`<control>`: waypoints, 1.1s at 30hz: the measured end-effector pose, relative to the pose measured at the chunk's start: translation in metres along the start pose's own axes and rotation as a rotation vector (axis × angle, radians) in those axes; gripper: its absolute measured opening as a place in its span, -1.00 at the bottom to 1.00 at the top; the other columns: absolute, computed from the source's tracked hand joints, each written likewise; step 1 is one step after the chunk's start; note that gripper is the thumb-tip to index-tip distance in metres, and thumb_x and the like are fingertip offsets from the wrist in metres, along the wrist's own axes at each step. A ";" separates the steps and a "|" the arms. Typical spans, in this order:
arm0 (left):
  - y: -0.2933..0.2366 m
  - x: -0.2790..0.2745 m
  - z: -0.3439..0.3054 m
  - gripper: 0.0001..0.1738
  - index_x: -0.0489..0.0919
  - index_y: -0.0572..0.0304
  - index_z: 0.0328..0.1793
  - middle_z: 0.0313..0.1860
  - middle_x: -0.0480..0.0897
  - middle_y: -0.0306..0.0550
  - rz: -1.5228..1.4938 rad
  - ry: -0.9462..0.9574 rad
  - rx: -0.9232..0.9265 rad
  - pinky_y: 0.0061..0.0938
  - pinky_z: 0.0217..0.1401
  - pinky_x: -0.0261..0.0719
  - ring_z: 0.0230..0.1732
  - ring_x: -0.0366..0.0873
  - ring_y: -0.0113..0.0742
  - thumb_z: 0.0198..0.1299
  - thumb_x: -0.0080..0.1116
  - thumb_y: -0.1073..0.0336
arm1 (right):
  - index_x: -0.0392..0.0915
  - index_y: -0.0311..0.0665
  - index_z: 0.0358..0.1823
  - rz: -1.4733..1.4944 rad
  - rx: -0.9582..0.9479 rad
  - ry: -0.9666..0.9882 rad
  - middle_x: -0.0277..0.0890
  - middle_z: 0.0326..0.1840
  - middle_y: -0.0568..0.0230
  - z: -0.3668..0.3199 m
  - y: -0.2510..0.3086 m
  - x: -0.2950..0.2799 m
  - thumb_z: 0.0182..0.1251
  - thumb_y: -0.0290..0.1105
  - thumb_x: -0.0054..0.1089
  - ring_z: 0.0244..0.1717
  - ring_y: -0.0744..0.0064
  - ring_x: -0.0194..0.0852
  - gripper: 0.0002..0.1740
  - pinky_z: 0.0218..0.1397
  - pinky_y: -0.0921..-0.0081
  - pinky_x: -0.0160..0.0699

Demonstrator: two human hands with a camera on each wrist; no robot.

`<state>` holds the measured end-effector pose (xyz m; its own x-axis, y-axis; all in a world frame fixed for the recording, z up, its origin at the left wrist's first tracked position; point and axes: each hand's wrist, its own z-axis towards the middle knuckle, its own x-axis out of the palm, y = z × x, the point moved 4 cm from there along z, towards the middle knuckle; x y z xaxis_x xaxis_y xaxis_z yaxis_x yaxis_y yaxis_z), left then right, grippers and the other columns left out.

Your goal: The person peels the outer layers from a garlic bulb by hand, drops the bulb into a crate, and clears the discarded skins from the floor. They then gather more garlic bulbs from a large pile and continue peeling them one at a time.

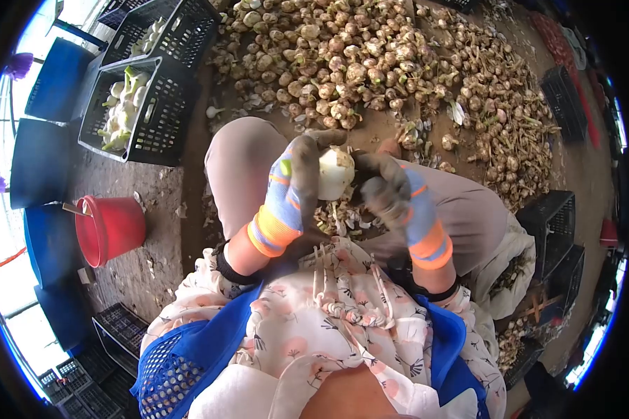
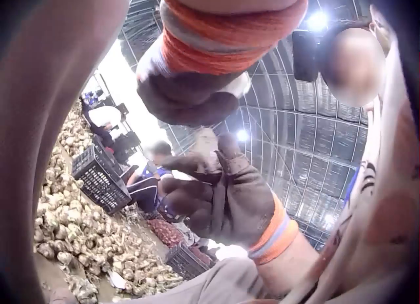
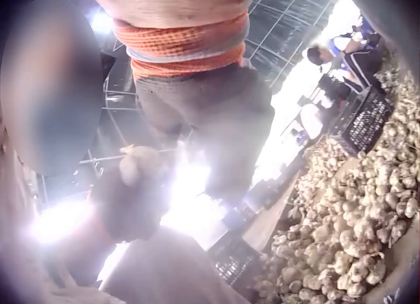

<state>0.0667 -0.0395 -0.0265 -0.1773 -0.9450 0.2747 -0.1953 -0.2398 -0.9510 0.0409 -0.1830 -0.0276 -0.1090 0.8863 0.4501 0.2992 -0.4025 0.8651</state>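
Observation:
A pale, trimmed garlic bulb (image 1: 337, 173) is held up over the lap, between the two gloved hands. My left hand (image 1: 302, 167), in a dark-coated glove with an orange and blue cuff, grips it from the left. The right hand (image 1: 388, 183) is close at the bulb's right side, fingers curled and blurred. In the left wrist view, a pale piece (image 2: 207, 143) shows between the right hand's thumb and forefinger; I cannot tell whether they pinch it. The right wrist view shows the bulb (image 3: 139, 166) above the dark left glove (image 3: 128, 202).
A large heap of garlic bulbs (image 1: 342, 56) spreads ahead. Black crates (image 1: 164, 115) with white bulbs stand at left, near a red bucket (image 1: 119, 227). More black crates (image 1: 548, 213) are at right. Loose skins (image 1: 346, 216) lie between the legs. Another person (image 2: 154, 176) sits beyond the heap.

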 end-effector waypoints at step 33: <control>-0.008 -0.005 -0.007 -0.35 0.47 0.36 0.01 -0.22 0.47 0.02 0.249 0.284 0.229 -0.46 -0.12 0.40 -0.20 0.47 -0.24 0.24 -0.32 -0.14 | 0.40 -0.46 -0.18 0.252 0.260 0.121 0.49 -0.39 0.22 -0.005 0.000 0.002 0.11 -0.44 0.18 -0.35 0.41 0.56 -0.71 -0.38 0.44 0.65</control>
<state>0.0627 -0.0312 -0.0196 -0.4560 -0.8894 0.0314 0.0999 -0.0862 -0.9913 0.0359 -0.1826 -0.0259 -0.1083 0.7272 0.6778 0.5600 -0.5187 0.6460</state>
